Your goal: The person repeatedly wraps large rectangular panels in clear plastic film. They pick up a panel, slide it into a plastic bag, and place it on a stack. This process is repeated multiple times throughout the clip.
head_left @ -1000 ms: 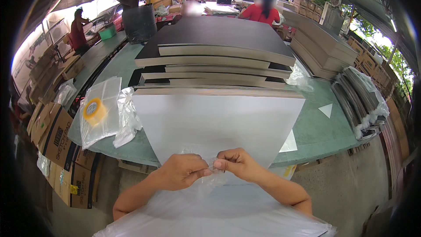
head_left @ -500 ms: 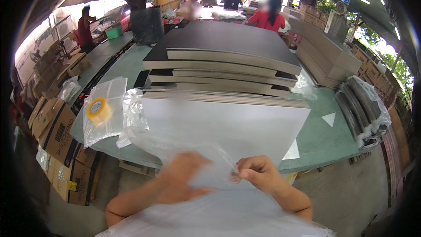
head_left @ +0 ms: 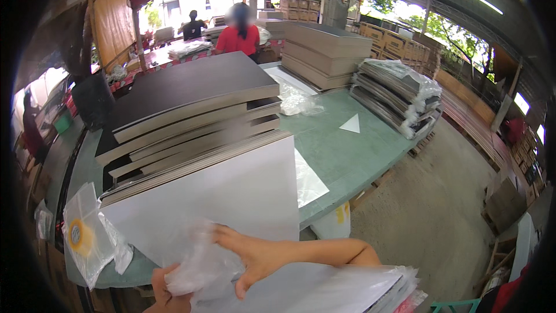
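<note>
My left hand (head_left: 164, 290) is closed on a crumpled clear plastic sheet (head_left: 200, 264) near the bottom of the view. Beside it, my right hand (head_left: 255, 255) has its thumb and fingers spread, with its fingertips against the plastic's upper edge. Under both hands lies a plastic-wrapped bundle (head_left: 313, 287) with a pale top face and dark layers at its right edge. Just beyond, a white board (head_left: 231, 185) leans, its face toward me, in front of a tall stack of thick dark-topped boards (head_left: 202, 90).
Flat plastic bags (head_left: 95, 243) with a tape roll (head_left: 80, 236) lie on the green table (head_left: 370, 150) at left. A white triangle (head_left: 351, 123), a wrapped bundle (head_left: 399, 95) and grey stacks (head_left: 324, 52) stand at right. A person in red (head_left: 238, 37) is beyond.
My view has swung right, so the stack now sits farther left. My right hand has moved in beside my left, the plastic is bunched up, and the wrapped bundle shows below.
</note>
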Demonstrator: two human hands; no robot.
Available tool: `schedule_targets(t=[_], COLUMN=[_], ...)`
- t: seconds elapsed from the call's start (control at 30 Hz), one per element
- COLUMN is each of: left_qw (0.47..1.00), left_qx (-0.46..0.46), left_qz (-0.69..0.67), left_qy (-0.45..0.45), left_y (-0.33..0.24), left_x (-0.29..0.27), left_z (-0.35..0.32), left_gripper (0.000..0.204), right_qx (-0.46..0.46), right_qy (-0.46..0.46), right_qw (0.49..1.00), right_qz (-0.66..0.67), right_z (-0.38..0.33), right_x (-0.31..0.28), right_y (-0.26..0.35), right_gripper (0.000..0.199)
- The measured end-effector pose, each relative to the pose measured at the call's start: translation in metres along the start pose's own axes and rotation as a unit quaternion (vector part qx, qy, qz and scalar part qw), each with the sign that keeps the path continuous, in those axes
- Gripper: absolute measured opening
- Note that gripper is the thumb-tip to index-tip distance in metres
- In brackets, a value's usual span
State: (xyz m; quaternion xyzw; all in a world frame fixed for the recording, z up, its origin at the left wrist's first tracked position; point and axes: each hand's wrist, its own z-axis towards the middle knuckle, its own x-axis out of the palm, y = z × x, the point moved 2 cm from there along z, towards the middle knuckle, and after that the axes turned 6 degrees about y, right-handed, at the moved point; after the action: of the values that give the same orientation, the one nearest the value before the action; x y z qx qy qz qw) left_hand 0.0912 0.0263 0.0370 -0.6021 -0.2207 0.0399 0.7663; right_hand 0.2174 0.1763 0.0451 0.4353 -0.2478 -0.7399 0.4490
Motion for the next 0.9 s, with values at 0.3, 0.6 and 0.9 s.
schedule_targets(t=[0.3,0.6,0.9], left_qw=[0.993,0.987,0.960], left_qx=[-0.058,0.010,0.002], left_qz=[0.098,-0.142,0.273], left_qy=[0.039,0.080,0.062], left_y=[-0.019,0.006,-0.012], left_x=[-0.003,-0.066,0.008], left_z=[0.016,0.032,0.028], left_gripper=[0.009,0.015,0.021], right_qx=[0.187,0.135,0.035], right_qy=[-0.091,0.375,-0.061], right_qw=[0.916,0.903,0.989], right_qz=[0.342,0.161,-0.128], right_z=[-0.015,-0.032,-0.012], right_x=[0.015,0.044,-0.004], right_y=[-0.020,-0.008,-0.004], right_gripper=[0.013,0.029,0.040])
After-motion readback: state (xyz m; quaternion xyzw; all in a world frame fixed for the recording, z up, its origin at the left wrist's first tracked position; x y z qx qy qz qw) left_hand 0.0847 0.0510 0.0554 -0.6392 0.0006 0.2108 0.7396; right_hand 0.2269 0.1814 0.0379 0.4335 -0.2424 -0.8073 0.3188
